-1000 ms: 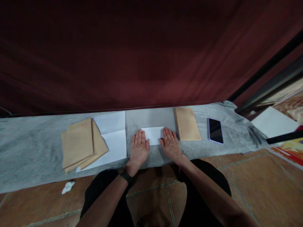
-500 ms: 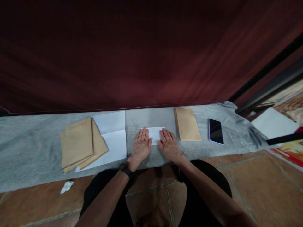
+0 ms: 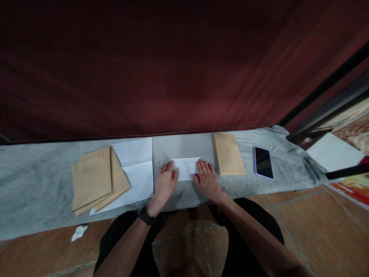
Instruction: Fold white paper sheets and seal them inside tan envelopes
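A small folded white paper (image 3: 185, 168) lies flat on the grey cloth, between my two hands. My right hand (image 3: 207, 179) rests palm down, fingers stretched out over the paper's right end, thumb apart. My left hand (image 3: 166, 182), with a dark band on its wrist, is at the paper's left edge. Its fingers are slightly bent and its thumb stands apart, holding nothing that I can see. A larger creased white sheet (image 3: 140, 173) lies to the left, partly under several brown paper envelopes (image 3: 93, 175).
A stack of brown envelopes (image 3: 230, 154) lies right of my right hand, then a phone (image 3: 263, 162) with a pale purple edge. Dark red fabric (image 3: 178, 96) rises behind the cloth-covered surface (image 3: 187, 140). Crumpled white tissue (image 3: 79, 232) lies on the tiled floor.
My left hand has slid left off the paper's face to its edge, its fingers bending, so more of the paper shows. The right hand stays on the right end.
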`<state>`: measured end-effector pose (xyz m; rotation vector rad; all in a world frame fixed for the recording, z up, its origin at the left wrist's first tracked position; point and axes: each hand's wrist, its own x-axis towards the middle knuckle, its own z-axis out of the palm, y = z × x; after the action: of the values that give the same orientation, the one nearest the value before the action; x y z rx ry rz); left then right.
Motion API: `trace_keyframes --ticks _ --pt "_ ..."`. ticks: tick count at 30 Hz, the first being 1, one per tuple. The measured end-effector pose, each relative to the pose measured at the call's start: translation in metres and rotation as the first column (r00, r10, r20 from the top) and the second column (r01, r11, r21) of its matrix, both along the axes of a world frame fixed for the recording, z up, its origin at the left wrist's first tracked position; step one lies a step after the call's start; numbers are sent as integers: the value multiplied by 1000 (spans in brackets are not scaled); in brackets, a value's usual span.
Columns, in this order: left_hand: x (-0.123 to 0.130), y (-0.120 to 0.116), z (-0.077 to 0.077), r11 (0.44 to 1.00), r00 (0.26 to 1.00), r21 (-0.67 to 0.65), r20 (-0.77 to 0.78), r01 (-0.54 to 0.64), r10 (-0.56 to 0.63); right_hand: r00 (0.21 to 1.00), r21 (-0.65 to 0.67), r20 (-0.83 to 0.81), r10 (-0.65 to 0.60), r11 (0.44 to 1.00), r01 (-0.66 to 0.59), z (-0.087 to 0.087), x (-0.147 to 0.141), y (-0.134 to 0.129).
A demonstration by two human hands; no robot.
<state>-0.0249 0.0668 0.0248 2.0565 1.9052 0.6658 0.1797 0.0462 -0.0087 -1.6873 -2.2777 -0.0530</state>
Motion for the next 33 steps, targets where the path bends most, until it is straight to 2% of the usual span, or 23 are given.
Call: trace_keyframes --ticks 5,9,13,19,21,23,25,27,30,33 --pt "-6 2 2 991 967 -117 237 -71 98 1000 -22 10 -12 1000 12 1 -2 0" --pt "-9 6 -2 962 874 -244 434 -122 220 1000 -21 27 -8 1000 9 3 -3 1" --pt "-5 7 -3 939 673 -339 680 -63 291 1000 -23 -8 2 1000 -2 9 -4 1" --pt "8 0 14 971 393 -236 897 38 203 973 -56 -118 196 977 -204 30 -12 1" --pt "12 -1 20 969 289 -225 939 99 188 969 -62 -172 177 980 -190 38 -13 4" --pt "15 -2 23 961 205 -240 956 136 210 941 -76 -316 118 986 -149 45 -14 9" --pt "17 -4 23 950 162 -277 954 143 253 836 -135 -549 14 985 -105 52 -15 14" --pt "19 -7 21 930 148 -329 940 162 306 653 -250 -745 -135 964 -86 56 -18 17" --pt "24 -10 15 895 137 -386 921 223 364 400 -384 -864 -305 914 -134 55 -26 20" --pt "26 -9 8 898 128 -393 919 197 374 232 -391 -910 -343 896 -210 46 -33 20"
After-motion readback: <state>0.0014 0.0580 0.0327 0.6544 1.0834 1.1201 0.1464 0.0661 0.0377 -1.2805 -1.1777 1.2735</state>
